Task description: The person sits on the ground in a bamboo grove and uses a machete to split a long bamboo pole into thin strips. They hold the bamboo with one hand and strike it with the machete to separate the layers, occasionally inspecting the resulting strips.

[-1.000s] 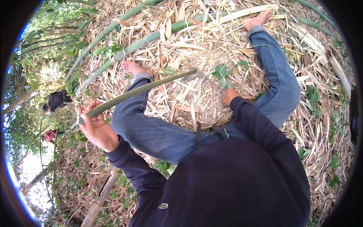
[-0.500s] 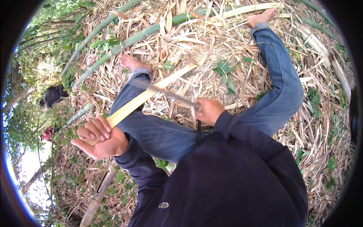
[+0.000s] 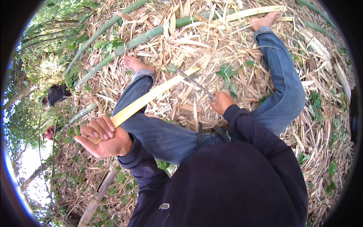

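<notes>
My left hand (image 3: pixel 104 137) grips the near end of a long pale yellow bamboo strip (image 3: pixel 151 96) that runs up and to the right across my left leg (image 3: pixel 151 125). My right hand (image 3: pixel 222 103) is closed on the handle of a long thin knife (image 3: pixel 193 81). The blade points up and left, and its tip meets the far end of the strip. I sit on the ground with both legs in blue jeans spread apart and both feet bare.
Dry bamboo husks and split strips (image 3: pixel 211 41) cover the ground. Long green bamboo poles (image 3: pixel 143 38) lie across the top. Two other people (image 3: pixel 56 94) are at the far left among green plants. A bamboo pole (image 3: pixel 96 198) lies at my lower left.
A second ago my left hand held a green stalk and my right hand rested on the ground. Now the pale side of the strip faces up and my right hand holds the knife against it.
</notes>
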Available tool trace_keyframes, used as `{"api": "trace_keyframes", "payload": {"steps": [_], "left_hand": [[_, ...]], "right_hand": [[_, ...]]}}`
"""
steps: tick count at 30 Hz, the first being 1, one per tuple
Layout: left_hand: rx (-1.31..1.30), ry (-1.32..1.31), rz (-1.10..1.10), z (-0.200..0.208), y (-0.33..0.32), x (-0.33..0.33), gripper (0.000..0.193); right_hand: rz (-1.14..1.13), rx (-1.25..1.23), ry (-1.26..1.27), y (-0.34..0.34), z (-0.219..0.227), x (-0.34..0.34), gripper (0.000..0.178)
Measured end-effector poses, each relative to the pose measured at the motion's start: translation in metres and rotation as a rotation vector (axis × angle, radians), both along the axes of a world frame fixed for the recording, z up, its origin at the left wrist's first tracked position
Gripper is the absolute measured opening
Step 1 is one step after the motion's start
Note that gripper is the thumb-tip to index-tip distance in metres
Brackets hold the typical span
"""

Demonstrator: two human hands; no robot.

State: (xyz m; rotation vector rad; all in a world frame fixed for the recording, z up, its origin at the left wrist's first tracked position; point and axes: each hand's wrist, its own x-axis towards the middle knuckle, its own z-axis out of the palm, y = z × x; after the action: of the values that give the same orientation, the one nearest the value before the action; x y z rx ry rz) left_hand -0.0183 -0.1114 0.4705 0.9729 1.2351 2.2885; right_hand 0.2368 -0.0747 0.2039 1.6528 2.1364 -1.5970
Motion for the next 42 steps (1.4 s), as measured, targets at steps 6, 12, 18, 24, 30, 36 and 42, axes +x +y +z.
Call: {"api": "trace_keyframes", "payload": {"steps": [6, 12, 18, 24, 30, 36, 42], "left_hand": [[0.028, 0.006, -0.031, 0.002, 0.007, 0.001, 0.045], [0.008, -0.083, -0.272, 0.005, -0.001, -0.015, 0.049], [0.029, 0.064, -0.450, -0.003, -0.010, -0.019, 0.059], [0.036, 0.098, -0.500, -0.005, -0.009, -0.022, 0.060], [0.034, 0.068, -0.587, -0.004, -0.006, -0.023, 0.057], [0.078, 0.006, -0.483, -0.006, -0.004, -0.026, 0.058], [0.133, -0.011, -0.419, -0.004, -0.004, -0.044, 0.060]], "right_hand": [[-0.117, -0.031, -0.170, 0.012, -0.057, 0.011, 0.027], [-0.005, -0.041, 0.230, -0.007, 0.045, 0.007, 0.023], [0.137, 0.079, 0.346, -0.013, 0.090, 0.005, 0.019], [-0.001, -0.010, 0.082, -0.009, 0.020, 0.023, 0.025], [-0.126, -0.019, -0.087, -0.008, -0.024, 0.016, 0.023], [-0.059, -0.072, -0.052, 0.006, -0.015, 0.025, 0.031], [-0.179, -0.031, -0.032, 0.006, -0.028, 0.024, 0.035]]}}
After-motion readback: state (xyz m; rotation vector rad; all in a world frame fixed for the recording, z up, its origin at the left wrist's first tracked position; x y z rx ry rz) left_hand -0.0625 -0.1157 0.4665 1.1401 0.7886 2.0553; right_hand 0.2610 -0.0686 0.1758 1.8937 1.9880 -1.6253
